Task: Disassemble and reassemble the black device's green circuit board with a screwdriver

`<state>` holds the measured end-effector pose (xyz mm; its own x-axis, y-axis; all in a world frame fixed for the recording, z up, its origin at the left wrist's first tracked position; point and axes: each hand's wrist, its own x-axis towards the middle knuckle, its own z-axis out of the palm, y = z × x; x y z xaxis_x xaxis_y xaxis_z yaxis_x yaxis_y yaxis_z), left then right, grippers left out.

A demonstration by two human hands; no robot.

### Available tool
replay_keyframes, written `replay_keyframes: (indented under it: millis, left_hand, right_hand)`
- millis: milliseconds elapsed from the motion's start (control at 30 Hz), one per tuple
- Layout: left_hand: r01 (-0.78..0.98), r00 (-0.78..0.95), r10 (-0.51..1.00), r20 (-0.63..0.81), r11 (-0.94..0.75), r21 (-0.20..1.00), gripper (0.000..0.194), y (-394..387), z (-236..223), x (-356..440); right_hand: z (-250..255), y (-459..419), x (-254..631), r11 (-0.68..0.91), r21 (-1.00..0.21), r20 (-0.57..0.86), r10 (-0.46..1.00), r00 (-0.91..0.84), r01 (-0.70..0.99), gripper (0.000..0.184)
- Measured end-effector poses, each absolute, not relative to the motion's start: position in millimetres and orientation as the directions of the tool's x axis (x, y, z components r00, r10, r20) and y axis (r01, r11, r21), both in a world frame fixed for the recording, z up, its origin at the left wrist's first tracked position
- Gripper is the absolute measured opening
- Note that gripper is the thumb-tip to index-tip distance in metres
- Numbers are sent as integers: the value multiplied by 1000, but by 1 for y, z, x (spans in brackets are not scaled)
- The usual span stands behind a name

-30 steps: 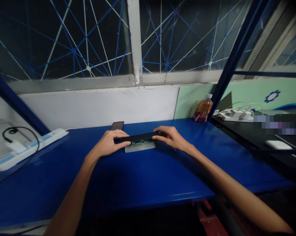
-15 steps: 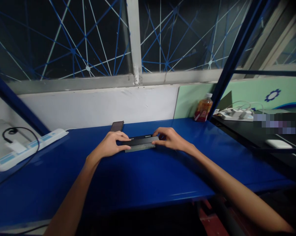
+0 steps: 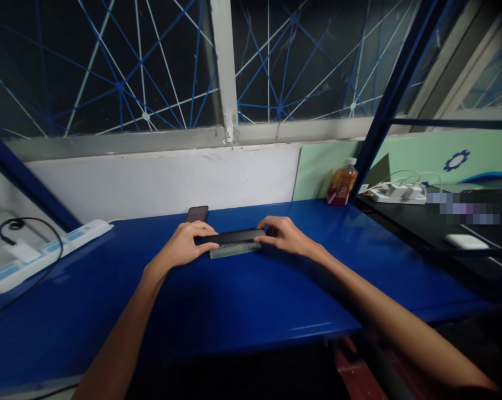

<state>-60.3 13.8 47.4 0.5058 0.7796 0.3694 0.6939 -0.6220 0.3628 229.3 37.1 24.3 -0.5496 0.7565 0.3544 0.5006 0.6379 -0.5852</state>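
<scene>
A long, flat black case-like object (image 3: 236, 237) lies crosswise on the blue table (image 3: 251, 300); its exact kind I cannot make out. Along its near side runs a grey-green strip (image 3: 234, 250), and whether that is part of it or its reflection is unclear. My left hand (image 3: 188, 243) grips the left end, thumb at the near edge and fingers over the far side. At the right end my right hand (image 3: 285, 236) pinches it the same way, thumb in front and fingers behind. Just beyond my left fingers is a dark phone (image 3: 197, 214), lying flat.
A white power strip (image 3: 74, 238) with a plugged-in charger and black cable is at the left. In the back right corner stands a drink bottle (image 3: 342, 183) beside a blue post (image 3: 374, 139). Farther right, a black surface holds another power strip (image 3: 398, 194) and a white box-shaped item (image 3: 466, 241).
The object's upper face has turned from a grey front panel with a slot behind it to an even black top. Both hands keep their grip; the view has shifted slightly.
</scene>
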Motion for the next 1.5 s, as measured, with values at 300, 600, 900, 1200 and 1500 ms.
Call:
replay_keyframes:
  millis: [300, 600, 900, 1200, 1500]
  left_hand:
    - [697, 566, 775, 280, -632, 339, 23, 17, 42, -63]
    - [717, 607, 775, 175, -629, 300, 29, 17, 41, -62]
    - [776, 565, 819, 104, -570, 270, 57, 24, 30, -74]
    - [813, 530, 847, 44, -522, 258, 56, 26, 24, -77]
    - [817, 528, 847, 62, -527, 232, 59, 27, 23, -75]
  right_hand:
    - [21, 37, 229, 717, -497, 367, 684, -630, 489, 28]
    - [19, 37, 228, 736, -454, 311, 659, -685, 502, 31]
    - [12, 39, 229, 744, -415, 268, 649, -711, 523, 37]
    - [13, 34, 226, 749, -323, 236, 656, -717, 579, 40]
    - [10, 34, 226, 729, -169, 267, 682, -681, 663, 47]
